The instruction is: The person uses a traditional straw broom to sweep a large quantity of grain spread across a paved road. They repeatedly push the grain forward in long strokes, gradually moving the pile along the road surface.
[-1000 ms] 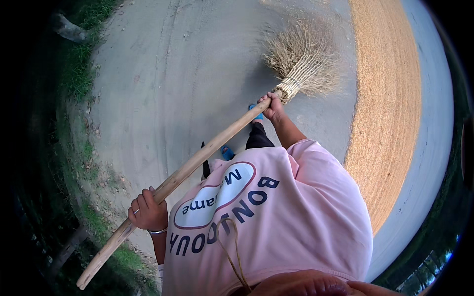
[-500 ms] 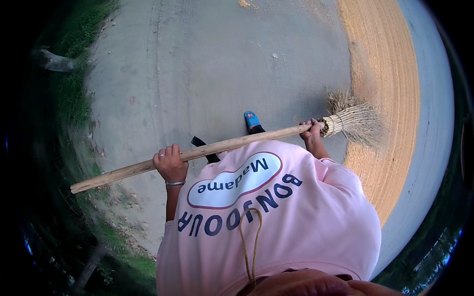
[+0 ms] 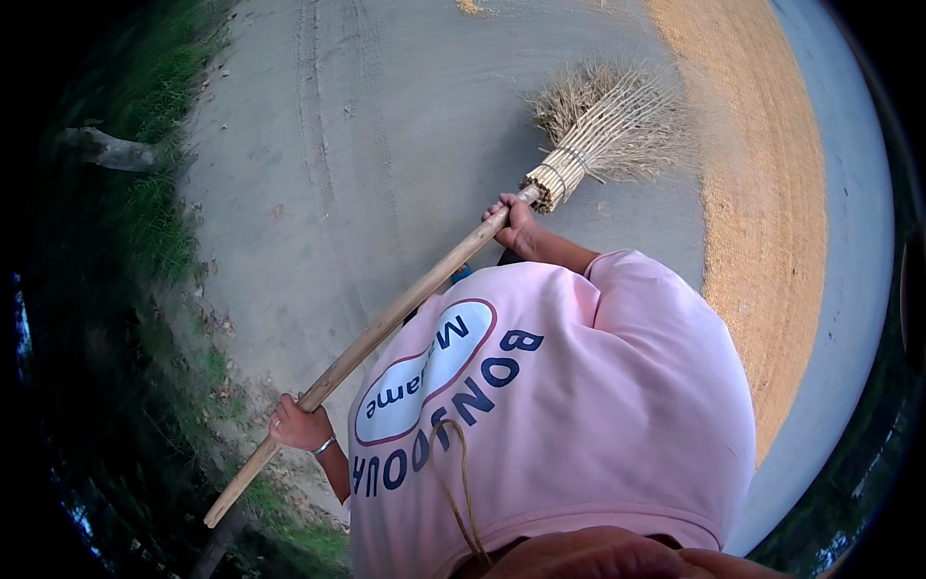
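A long-handled broom (image 3: pixel 395 309) runs slantwise across my front, from lower left to upper right. My left hand (image 3: pixel 301 423), with a ring and a bracelet at the wrist, is closed round the wooden handle near its butt end. Higher up, my right hand (image 3: pixel 516 227) grips the handle just below the bound twig head (image 3: pixel 603 130). The twigs fan out over the grey pavement, their tips reaching toward the edge of a wide strip of golden grain (image 3: pixel 757 193) on the right.
Grey pavement (image 3: pixel 415 125) with faint wheel tracks lies ahead and left. A small patch of grain (image 3: pixel 470 6) is at the top. Grass (image 3: pixel 159 222) and a pale trunk-like piece (image 3: pixel 116 151) line the left edge. A blue sandal (image 3: pixel 461 274) partly shows below the handle.
The broom head has swung from the grain's edge forward and left onto the pavement. My right hand has moved forward and left; my left hand has dropped back, so the broom slants more steeply.
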Motion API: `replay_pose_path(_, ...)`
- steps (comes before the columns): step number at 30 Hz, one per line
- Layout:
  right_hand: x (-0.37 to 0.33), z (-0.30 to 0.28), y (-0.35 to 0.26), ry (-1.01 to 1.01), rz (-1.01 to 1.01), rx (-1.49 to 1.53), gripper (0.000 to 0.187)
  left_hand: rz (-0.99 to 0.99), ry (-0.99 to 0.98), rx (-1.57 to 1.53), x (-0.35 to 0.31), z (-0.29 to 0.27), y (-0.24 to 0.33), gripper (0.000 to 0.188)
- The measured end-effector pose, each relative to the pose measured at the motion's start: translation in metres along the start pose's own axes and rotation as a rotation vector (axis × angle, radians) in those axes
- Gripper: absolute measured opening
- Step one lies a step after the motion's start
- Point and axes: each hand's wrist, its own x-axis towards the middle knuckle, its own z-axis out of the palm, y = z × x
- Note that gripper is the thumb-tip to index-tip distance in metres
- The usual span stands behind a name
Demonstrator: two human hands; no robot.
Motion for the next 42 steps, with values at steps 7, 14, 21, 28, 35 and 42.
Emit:
replay_pose_path(7, 0.020, 0.042, 0.113, -0.247, 0.386, -0.092, 0.008, -0.153, -0.036, 0.354, -0.064, -0.065, -0.061, 0.019)
replay_pose_path(14, 0.035, 0.083, 0.198, -0.261, 0.419, -0.260, 0.010, -0.068, -0.033, 0.539, -0.083, -0.074, -0.132, 0.031)
replay_pose_path(21, 0.045, 0.010, 0.052, -0.141, 0.217, 0.029, 0.009, 0.142, 0.059, 0.308, 0.035, -0.086, -0.013, 0.018)
replay_pose_path(28, 0.018, -0.090, -0.180, 0.058, -0.093, 0.255, 0.009, 0.487, 0.235, -0.087, 0.109, -0.102, 0.184, 0.015)
replay_pose_path(35, -0.053, -0.130, -0.309, 0.294, -0.370, 0.394, 0.012, 0.601, 0.216, -0.408, 0.167, -0.134, 0.315, 0.017)
replay_pose_path(42, -0.078, -0.139, -0.280, 0.315, -0.361, 0.426, 0.026, 0.525, 0.089, -0.464, 0.189, -0.092, 0.300, 0.018)
